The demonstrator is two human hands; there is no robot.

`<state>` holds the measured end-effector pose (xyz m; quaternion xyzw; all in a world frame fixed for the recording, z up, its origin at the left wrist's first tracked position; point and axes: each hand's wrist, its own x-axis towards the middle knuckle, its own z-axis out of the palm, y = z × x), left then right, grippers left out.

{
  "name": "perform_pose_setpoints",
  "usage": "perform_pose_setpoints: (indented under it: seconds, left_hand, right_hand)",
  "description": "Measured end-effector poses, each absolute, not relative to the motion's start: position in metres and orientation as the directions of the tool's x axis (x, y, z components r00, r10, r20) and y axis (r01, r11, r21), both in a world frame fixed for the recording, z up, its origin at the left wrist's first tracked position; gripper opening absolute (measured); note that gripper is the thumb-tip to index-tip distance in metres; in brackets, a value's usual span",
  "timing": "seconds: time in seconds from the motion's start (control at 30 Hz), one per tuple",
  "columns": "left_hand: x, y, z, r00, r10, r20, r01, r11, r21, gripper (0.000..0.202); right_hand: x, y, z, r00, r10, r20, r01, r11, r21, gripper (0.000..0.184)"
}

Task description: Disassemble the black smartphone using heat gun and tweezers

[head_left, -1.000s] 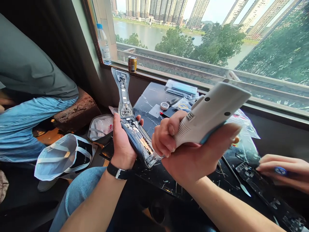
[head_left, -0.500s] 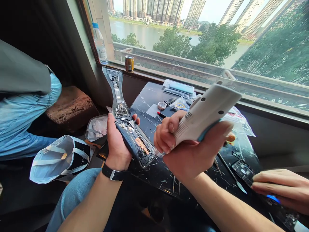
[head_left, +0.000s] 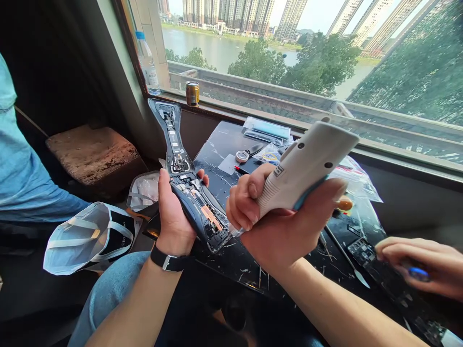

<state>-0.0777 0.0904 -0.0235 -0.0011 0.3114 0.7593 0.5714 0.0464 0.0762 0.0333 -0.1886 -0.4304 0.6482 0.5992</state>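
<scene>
My left hand [head_left: 176,217], with a black-strapped watch on the wrist, holds an opened phone [head_left: 197,200]. Its inner parts lie bare, with copper-coloured strips near the lower end, and its outline looks warped. The fingers wrap under it from both sides. My right hand [head_left: 285,221] is closed round a white handheld tool [head_left: 311,159] with a ribbed neck, dark screw holes and blue trim. The tool's clear tip [head_left: 236,231] points down-left at the phone's lower right end; whether they touch, I cannot tell. What kind of tool it is does not show.
On the black table [head_left: 213,144] lie a tape roll [head_left: 242,156], plastic packets [head_left: 267,131] and a metal spatula [head_left: 347,258]. Another person's blurred hand [head_left: 423,265] is over a second opened phone [head_left: 363,251]. A paper bag [head_left: 83,238] stands left; a can [head_left: 192,94] and bottle [head_left: 147,65] stand by the window.
The person at the left has shifted further left, uncovering more of the brown stool. The other person's hand at the right has lifted and moved slightly. My hands keep almost the same hold.
</scene>
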Motion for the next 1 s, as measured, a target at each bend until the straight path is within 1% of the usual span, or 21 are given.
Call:
perform_pose_setpoints:
  seconds: [0.17,0.33,0.5,0.63,0.8,1.0]
  left_hand:
    - [-0.078,0.09,-0.024,-0.335,0.87,-0.363,-0.874,-0.142,0.465,0.058]
    - [-0.078,0.09,-0.023,-0.33,0.857,-0.395,-0.891,-0.146,0.429,0.053]
    - [-0.078,0.091,-0.023,-0.347,0.844,-0.41,-0.885,-0.149,0.441,0.053]
    - [-0.077,0.091,-0.024,-0.353,0.839,-0.413,-0.883,-0.153,0.445,0.055]
    - [-0.078,0.091,-0.027,-0.359,0.857,-0.369,-0.878,-0.176,0.445,0.055]
    - [-0.079,0.09,-0.026,-0.385,0.853,-0.352,-0.873,-0.212,0.439,0.049]
  right_hand:
    - [0.046,0.075,0.036,-0.248,0.939,0.239,-0.596,0.046,-0.801,0.07]
    - [0.042,0.076,0.029,-0.263,0.909,0.323,-0.614,0.1,-0.783,0.067]
    - [0.042,0.076,0.025,-0.285,0.904,0.32,-0.609,0.086,-0.788,0.069]
    - [0.042,0.077,0.027,-0.262,0.908,0.328,-0.644,0.088,-0.76,0.069]
    - [0.042,0.08,0.026,-0.247,0.915,0.32,-0.651,0.088,-0.754,0.07]
    - [0.041,0.081,0.026,-0.156,0.948,0.276,-0.67,0.103,-0.735,0.069]
